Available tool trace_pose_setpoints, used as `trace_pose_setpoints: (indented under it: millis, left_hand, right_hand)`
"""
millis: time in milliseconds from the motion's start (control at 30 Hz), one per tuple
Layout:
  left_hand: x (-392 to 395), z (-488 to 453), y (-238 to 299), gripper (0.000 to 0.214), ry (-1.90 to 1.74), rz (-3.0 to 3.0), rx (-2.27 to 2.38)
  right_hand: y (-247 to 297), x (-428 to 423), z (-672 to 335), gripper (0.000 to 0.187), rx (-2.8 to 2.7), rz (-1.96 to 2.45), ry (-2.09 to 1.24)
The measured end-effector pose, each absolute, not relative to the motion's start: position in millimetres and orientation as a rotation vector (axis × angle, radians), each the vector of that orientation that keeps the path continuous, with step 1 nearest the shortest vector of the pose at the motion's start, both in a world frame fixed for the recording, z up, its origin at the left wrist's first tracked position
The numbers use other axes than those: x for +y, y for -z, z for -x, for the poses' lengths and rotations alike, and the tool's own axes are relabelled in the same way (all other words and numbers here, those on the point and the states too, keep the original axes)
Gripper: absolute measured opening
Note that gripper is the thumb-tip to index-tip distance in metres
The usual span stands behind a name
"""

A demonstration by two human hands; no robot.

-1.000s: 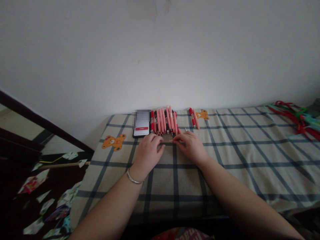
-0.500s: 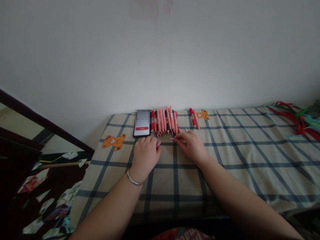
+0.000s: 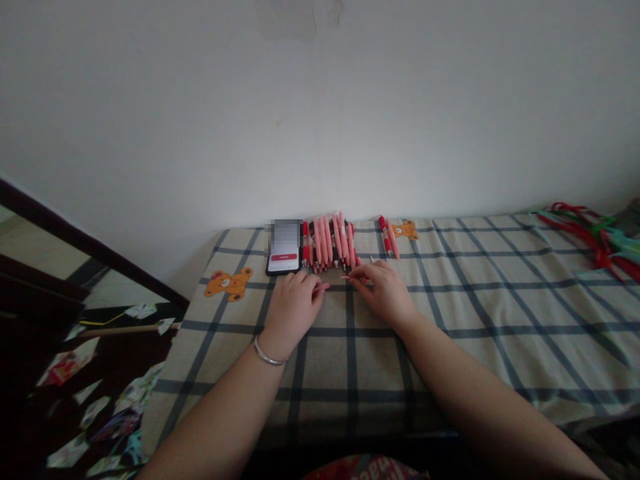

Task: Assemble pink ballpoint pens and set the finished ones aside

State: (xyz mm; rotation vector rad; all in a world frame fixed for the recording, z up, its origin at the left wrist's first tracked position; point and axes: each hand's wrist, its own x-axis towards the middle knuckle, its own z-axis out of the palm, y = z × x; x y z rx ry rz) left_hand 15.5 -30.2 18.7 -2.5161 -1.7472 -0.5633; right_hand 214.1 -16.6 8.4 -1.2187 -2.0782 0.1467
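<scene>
Currently I watch remotely: left hand (image 3: 294,303), grip clamped on a pink piece (image 3: 324,287) | right hand (image 3: 386,291), grip pinched on a thin stick (image 3: 345,277) | both apart, just nearside of the pens (image 3: 323,243) | phone (image 3: 283,259) beyond left hand

- Wall (image 3: 320,120) behind tablecloth (image 3: 480,300).
- Smartphone (image 3: 283,261) on cloth, left of and just beside pen cluster (image 3: 327,243).
- Pen pair (image 3: 393,239) right of cluster, apart from it.
- Ribbons (image 3: 595,230) at far right.
- Left hand (image 3: 294,303) before smartphone; right hand (image 3: 384,292) before pen pair.
- Scraps (image 3: 67,452) left of tablecloth, lower down.
</scene>
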Motion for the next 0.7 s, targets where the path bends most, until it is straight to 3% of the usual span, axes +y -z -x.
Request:
trace_pose_setpoints:
  millis: [433, 700]
  left_hand:
    - [-27.9, -17.6, -17.5, 0.025, 1.062, 2.758, -1.756]
    - [-26.9, -15.1, -16.9, 0.033, 1.3, 3.051, -2.027]
  right_hand:
    - [-8.5, -15.7, -215.7, 0.008, -2.051, 1.246, -0.179]
    - [-9.6, -16.2, -216.0, 0.008, -1.984, 1.183, -0.194]
